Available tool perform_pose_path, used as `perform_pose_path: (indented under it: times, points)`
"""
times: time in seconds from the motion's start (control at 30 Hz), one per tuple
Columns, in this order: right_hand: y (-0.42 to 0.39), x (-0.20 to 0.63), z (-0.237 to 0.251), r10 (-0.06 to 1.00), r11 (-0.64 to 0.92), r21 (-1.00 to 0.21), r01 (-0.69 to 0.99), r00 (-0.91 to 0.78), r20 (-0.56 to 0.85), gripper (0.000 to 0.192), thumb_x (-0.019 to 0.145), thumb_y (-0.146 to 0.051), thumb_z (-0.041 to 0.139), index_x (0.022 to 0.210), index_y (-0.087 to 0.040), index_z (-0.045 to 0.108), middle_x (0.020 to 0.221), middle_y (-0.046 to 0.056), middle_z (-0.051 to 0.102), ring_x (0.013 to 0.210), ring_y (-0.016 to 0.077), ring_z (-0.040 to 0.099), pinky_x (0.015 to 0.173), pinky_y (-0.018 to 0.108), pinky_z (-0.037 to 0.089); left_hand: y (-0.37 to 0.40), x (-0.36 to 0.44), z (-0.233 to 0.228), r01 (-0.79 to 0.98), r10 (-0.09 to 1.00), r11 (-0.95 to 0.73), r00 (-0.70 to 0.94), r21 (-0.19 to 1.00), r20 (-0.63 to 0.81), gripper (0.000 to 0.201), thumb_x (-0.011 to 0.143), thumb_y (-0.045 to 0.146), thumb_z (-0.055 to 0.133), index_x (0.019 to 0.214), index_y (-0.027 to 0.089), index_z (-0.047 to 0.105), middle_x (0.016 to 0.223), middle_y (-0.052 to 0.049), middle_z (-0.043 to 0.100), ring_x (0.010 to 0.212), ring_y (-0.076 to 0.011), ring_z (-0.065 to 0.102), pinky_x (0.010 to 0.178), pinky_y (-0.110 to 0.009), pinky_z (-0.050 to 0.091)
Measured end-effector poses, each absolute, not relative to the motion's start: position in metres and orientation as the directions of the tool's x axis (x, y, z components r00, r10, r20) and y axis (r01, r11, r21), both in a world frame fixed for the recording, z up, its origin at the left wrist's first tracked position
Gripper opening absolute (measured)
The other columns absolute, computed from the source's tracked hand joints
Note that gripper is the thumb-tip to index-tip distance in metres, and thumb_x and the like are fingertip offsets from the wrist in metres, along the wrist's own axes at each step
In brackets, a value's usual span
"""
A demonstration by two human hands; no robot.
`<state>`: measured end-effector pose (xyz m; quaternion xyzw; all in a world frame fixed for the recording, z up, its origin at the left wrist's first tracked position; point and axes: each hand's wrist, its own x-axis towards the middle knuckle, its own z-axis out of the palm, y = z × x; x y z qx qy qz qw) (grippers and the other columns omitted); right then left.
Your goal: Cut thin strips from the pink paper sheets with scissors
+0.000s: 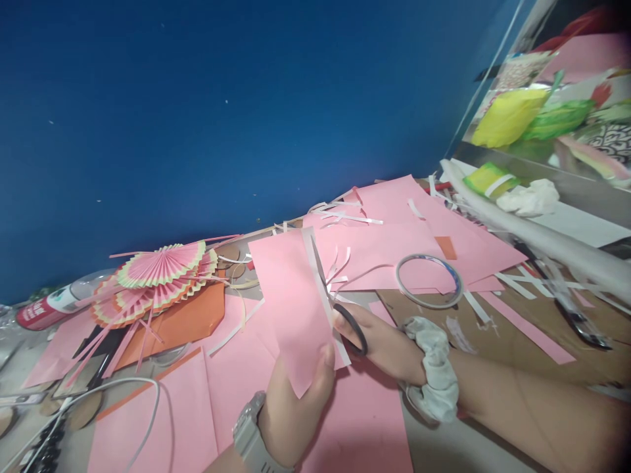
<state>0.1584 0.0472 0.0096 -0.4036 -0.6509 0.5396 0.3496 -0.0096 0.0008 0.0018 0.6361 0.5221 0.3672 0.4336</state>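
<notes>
Two hands worked one pink paper sheet [290, 309]. The left hand [293, 410] pinched its lower edge, thumb on top. The right hand [389, 348], fingers through the scissors [340, 302], had the blades cutting the sheet's right margin.

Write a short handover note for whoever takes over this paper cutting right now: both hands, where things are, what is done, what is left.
Left hand: pinching the pink sheet upright by its bottom edge.
Right hand: on the scissors, blades in the sheet's right edge.
Done: a thin strip is partly cut; finished fans lie at left.
Left: the rest of that strip. Tape roll lies beyond the right hand.
</notes>
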Motion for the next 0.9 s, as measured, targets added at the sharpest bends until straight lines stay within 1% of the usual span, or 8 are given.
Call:
perform_pose_path:
  times: [0.07, 0.13, 0.23, 0.4, 0.53, 0.67, 0.9]
  points:
    - [0.0476, 0.1584, 0.0099, 0.899, 0.071, -0.992, 0.105, -0.437, 0.018, 0.059, 0.095, -0.077, 0.035, 0.069, -0.025, 0.031, 0.066, -0.005, 0.035, 0.060, 0.0153, 0.033, 0.057, 0.030, 0.034, 0.0007, -0.0094, 0.0022, 0.357, 0.984, -0.074, 0.179, 0.931, 0.009, 0.044, 0.102, 0.042, 0.051, 0.139, 0.020, 0.060, 0.142, -0.012, 0.067, 0.132, -0.0228, 0.063, 0.111, -0.033, 0.052]
    - [0.0478, 0.1586, 0.0090, 0.894, 0.041, -0.998, 0.039, -0.447, 0.019, 0.058, 0.094, -0.076, 0.043, 0.069, -0.025, 0.032, 0.066, -0.005, 0.034, 0.061, 0.0153, 0.031, 0.058, 0.030, 0.032, 0.0005, -0.0091, 0.0024, 0.361, 0.984, -0.065, 0.179, 0.930, -0.001, 0.045, 0.102, 0.042, 0.051, 0.139, 0.019, 0.059, 0.142, -0.013, 0.066, 0.132, -0.0230, 0.063, 0.111, -0.034, 0.051]
    - [0.0478, 0.1593, 0.0068, 0.888, -0.010, -1.000, -0.010, -0.460, -0.004, 0.057, 0.094, -0.073, 0.048, 0.068, -0.025, 0.034, 0.064, -0.006, 0.034, 0.060, 0.0152, 0.031, 0.058, 0.030, 0.030, 0.0002, -0.0088, 0.0024, 0.357, 0.983, -0.063, 0.184, 0.932, -0.004, 0.044, 0.101, 0.042, 0.051, 0.139, 0.020, 0.059, 0.142, -0.013, 0.066, 0.132, -0.0228, 0.062, 0.112, -0.035, 0.051]
    - [0.0476, 0.1592, 0.0065, 0.890, -0.012, -0.999, -0.030, -0.456, 0.003, 0.056, 0.094, -0.072, 0.050, 0.069, -0.025, 0.033, 0.067, -0.006, 0.034, 0.063, 0.0154, 0.029, 0.060, 0.030, 0.029, 0.0007, -0.0083, 0.0047, 0.329, 0.980, -0.051, 0.197, 0.943, -0.016, 0.040, 0.102, 0.042, 0.050, 0.135, 0.023, 0.063, 0.134, -0.010, 0.072, 0.129, -0.0222, 0.065, 0.111, -0.035, 0.052]
    - [0.0472, 0.1586, 0.0092, 0.889, -0.018, -0.999, -0.038, -0.459, 0.001, 0.056, 0.094, -0.073, 0.048, 0.069, -0.025, 0.033, 0.066, -0.006, 0.033, 0.061, 0.0151, 0.028, 0.059, 0.030, 0.028, 0.0014, -0.0079, 0.0053, 0.336, 0.981, -0.057, 0.195, 0.940, -0.010, 0.041, 0.102, 0.043, 0.051, 0.133, 0.020, 0.065, 0.138, -0.012, 0.070, 0.136, -0.0243, 0.059, 0.114, -0.034, 0.049]
    - [0.0473, 0.1587, 0.0094, 0.893, -0.008, -1.000, -0.019, -0.449, 0.001, 0.056, 0.094, -0.073, 0.048, 0.069, -0.025, 0.034, 0.067, -0.006, 0.034, 0.062, 0.0154, 0.028, 0.060, 0.030, 0.029, 0.0007, -0.0081, 0.0044, 0.343, 0.980, -0.059, 0.198, 0.937, -0.010, 0.042, 0.102, 0.042, 0.051, 0.134, 0.019, 0.064, 0.140, -0.013, 0.068, 0.133, -0.0251, 0.062, 0.111, -0.035, 0.052]
    - [0.0477, 0.1587, 0.0075, 0.902, -0.008, -1.000, 0.019, -0.432, -0.015, 0.054, 0.095, -0.071, 0.048, 0.069, -0.025, 0.033, 0.066, -0.006, 0.035, 0.062, 0.0169, 0.031, 0.060, 0.031, 0.031, 0.0009, -0.0073, 0.0046, 0.323, 0.976, -0.039, 0.213, 0.946, -0.033, 0.041, 0.102, 0.041, 0.050, 0.132, 0.018, 0.066, 0.139, -0.013, 0.069, 0.130, -0.0227, 0.064, 0.111, -0.032, 0.051]
